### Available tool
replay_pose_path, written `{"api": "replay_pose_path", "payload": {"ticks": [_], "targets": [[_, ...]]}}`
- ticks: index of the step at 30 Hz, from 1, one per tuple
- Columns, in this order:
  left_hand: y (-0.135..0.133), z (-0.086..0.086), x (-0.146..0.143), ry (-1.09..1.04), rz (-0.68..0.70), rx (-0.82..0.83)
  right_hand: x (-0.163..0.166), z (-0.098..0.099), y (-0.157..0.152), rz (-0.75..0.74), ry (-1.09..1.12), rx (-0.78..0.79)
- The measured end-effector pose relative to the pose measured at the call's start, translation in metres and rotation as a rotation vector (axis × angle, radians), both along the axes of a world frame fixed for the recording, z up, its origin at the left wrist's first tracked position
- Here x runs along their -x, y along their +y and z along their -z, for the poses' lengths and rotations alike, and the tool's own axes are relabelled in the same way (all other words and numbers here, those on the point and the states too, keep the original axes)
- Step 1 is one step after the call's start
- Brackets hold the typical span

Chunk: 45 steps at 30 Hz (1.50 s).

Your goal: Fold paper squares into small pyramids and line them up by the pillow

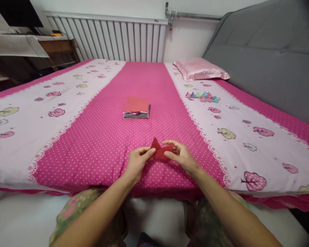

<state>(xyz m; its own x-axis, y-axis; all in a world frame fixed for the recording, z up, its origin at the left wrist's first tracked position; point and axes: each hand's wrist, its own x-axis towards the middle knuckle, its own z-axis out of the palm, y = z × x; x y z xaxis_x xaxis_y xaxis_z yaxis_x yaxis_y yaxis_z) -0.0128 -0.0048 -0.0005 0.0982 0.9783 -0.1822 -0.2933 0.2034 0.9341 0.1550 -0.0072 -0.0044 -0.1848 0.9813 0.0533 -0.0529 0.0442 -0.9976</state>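
Observation:
A piece of red folded paper (160, 150) sits between both my hands, just above the near edge of the bed (98, 137). My left hand (137, 160) pinches its left end with thumb and fingers. My right hand (180, 155) pinches its right end. One pointed flap of the paper sticks up in the middle. A stack of square paper sheets (136, 107) with a red sheet on top lies farther back on the dotted pink strip.
Several small folded paper shapes (203, 97) in pink, purple, green and blue lie in a row at the right. A pink pillow (199, 69) lies by the grey headboard (267, 51). A white radiator (110, 37) lines the far wall. My knees show below the bed edge.

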Motion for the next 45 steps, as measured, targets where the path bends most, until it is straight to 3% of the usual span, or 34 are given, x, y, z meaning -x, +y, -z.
{"api": "replay_pose_path", "payload": {"ticks": [3,8,13,19,23,37,45], "targets": [[0.0001,0.0012,-0.0015,-0.13,-0.057,0.052,0.0056,0.0034,-0.0018,0.014,0.07,0.006],[-0.0026,-0.0018,-0.0032,-0.079,0.028,0.048,0.0073,0.0031,-0.0025,0.148,0.105,-0.073],[-0.0036,-0.0071,-0.0013,0.05,0.139,-0.081,0.0044,0.0005,-0.007,0.154,0.006,-0.221],[-0.0052,-0.0073,-0.0003,0.123,0.142,-0.087,0.0061,0.0016,-0.0099,0.273,-0.134,-0.398],[-0.0064,-0.0062,-0.0004,0.124,0.137,-0.097,0.0038,-0.0017,-0.0091,0.232,-0.291,-0.46],[-0.0061,-0.0031,-0.0007,0.125,0.115,-0.145,0.0012,-0.0052,-0.0097,0.172,-0.293,-0.354],[-0.0066,-0.0036,-0.0016,0.138,0.085,-0.215,0.0015,-0.0044,-0.0095,0.124,-0.362,-0.394]]}}
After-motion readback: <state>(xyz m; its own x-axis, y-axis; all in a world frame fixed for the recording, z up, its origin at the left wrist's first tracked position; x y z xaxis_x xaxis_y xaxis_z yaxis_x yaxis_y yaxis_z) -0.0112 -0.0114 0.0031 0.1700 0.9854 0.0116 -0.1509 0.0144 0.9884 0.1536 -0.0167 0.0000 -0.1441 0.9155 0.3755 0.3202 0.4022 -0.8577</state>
